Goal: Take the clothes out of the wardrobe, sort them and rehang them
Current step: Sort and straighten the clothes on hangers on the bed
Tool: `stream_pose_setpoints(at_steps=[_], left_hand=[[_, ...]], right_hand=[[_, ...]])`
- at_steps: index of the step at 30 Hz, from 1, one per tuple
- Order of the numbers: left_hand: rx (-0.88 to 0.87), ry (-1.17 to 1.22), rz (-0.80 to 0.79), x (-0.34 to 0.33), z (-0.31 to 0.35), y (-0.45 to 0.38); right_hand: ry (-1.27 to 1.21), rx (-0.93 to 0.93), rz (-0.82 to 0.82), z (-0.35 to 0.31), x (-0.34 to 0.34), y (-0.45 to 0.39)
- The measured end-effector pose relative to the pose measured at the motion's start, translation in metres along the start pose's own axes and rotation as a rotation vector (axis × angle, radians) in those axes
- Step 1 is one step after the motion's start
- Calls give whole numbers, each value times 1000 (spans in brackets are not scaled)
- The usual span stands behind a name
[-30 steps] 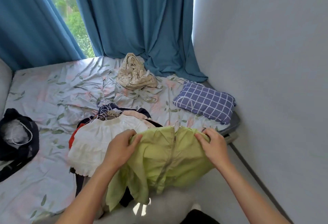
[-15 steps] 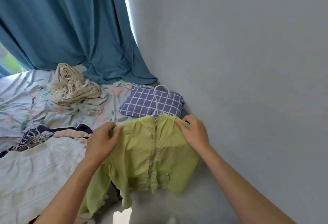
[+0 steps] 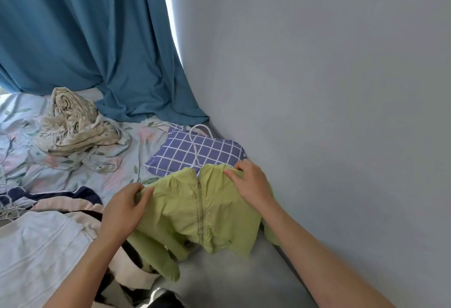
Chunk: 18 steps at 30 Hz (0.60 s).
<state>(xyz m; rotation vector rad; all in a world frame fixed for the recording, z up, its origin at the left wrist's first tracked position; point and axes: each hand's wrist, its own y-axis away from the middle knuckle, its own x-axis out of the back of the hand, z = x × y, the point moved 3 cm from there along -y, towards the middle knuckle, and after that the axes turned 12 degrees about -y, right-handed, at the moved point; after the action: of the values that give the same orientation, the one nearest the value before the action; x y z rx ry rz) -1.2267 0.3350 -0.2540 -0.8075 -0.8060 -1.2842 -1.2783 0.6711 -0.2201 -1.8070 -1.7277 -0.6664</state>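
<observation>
2 hands on 1 jacket [image 3: 195,212]: left hand [image 3: 123,212] pinching 1 shoulder, right hand [image 3: 251,185] gripping the other, fingers curled into thin, crinkled lime-green cloth with a centre zip. Held above the bed [image 3: 136,144] edge near the wall, already threaded on a white wire hanger [image 3: 196,145], hook showing above the collar. Judged about midway: clothes out of the wardrobe and heaped on the bed [image 3: 36,239], white, navy and pinkish, wire hangers among them, most not yet rehung. Plump checked pillow [image 3: 192,155] behind.

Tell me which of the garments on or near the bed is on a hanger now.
The light green zip jacket, held at its shoulders by the left hand and right hand. A white hanger hook rises from its collar.
</observation>
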Motion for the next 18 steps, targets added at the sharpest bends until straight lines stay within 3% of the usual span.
stream_pose_setpoints(at_steps=[10,18], left_hand=[[160,-64,-19,-33,-31,-104],[369,-163,-38,-115,-86,-186]], right_hand=[[15,11,-123,10,-58,-133],[43,106,-315,66,-175,-271]])
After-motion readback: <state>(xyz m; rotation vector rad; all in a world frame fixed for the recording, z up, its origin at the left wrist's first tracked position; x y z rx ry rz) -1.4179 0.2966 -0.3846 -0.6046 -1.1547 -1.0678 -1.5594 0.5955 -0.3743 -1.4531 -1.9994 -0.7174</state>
